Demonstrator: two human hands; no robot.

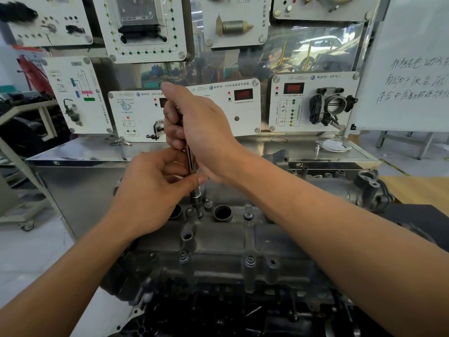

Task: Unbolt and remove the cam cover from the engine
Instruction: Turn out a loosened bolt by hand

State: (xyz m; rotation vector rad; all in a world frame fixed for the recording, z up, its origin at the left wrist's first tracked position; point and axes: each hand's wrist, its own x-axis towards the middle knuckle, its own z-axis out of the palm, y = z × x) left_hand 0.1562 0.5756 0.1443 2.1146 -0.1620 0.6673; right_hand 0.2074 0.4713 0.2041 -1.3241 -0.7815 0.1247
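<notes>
The grey cam cover [226,239] lies across the top of the engine, with round plug wells and several bolts along its edges. A slim chrome driver tool [192,164] stands nearly upright, its socket end [196,200] set down on a bolt between two wells. My right hand [194,125] grips the tool's upper handle in a fist. My left hand [155,188] pinches the lower shaft just above the socket with thumb and fingers. The bolt under the socket is mostly hidden.
A stainless training bench [315,152] with sensor display panels [223,105] stands right behind the engine. A throttle body panel [328,103] hangs at right. A whiteboard [413,64] is far right. A wooden surface [418,188] lies beside the engine's right end.
</notes>
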